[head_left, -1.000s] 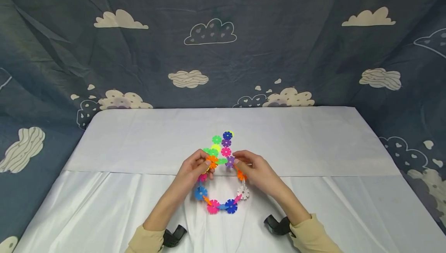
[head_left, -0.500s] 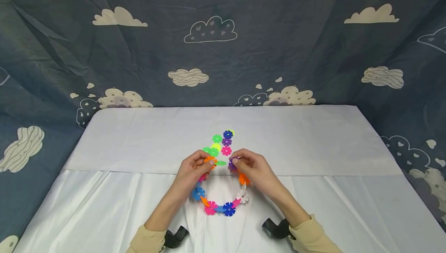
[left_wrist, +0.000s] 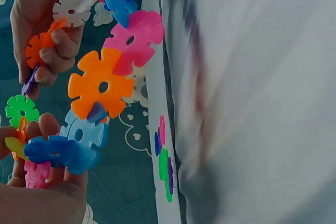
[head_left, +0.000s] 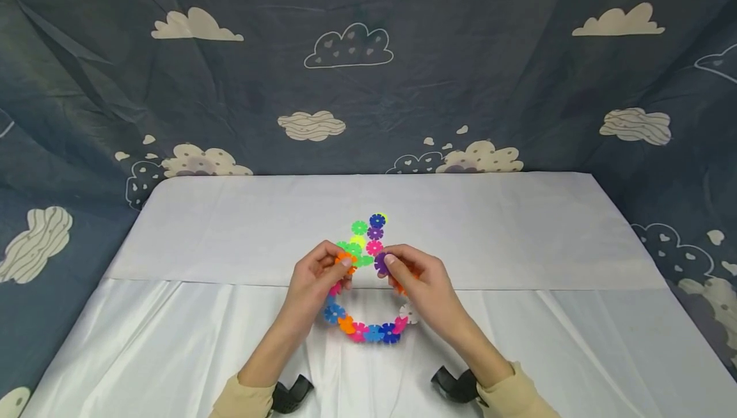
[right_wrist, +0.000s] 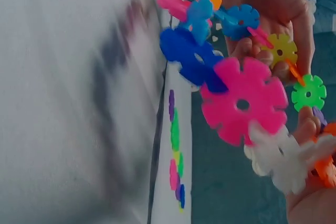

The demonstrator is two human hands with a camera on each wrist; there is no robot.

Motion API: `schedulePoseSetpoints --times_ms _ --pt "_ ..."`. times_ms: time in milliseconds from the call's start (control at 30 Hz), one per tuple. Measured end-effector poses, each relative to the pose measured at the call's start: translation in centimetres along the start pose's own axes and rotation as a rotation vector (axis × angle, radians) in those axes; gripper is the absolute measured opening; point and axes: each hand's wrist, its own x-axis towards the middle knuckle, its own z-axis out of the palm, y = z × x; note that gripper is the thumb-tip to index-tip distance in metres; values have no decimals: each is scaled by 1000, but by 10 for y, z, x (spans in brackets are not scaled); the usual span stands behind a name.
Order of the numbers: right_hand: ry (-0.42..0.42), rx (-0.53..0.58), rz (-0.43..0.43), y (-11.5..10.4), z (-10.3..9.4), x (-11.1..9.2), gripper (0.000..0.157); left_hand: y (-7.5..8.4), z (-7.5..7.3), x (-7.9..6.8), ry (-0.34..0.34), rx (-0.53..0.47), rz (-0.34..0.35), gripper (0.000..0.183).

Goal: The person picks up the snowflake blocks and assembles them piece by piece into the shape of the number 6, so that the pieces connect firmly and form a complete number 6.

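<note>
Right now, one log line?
left hand: pinches orange notched disc | right hand: pinches purple notched disc | disc chain: held above white tablecloth

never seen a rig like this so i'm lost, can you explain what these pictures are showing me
No machine here: the left grip and right grip are a person's bare hands. The wide picture comes from a camera worn on the head; the other two come from cameras on the wrists, so things look turned sideways. On the white cloth lie flower-shaped pieces in green, yellow, pink, purple and blue. Both hands hold a curved chain of similar pieces: the left pinches an orange piece, the right a purple piece.
</note>
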Motion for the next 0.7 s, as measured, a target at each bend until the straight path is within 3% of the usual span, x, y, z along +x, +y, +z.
schedulePoseSetpoints --times_ms 300,700 --pt "34 -72 -67 -13 -1 -4 21 2 0 -1 -81 7 50 15" --pt "1 -33 -102 -8 1 -5 20 5 2 -4 -80 -12 70 12"
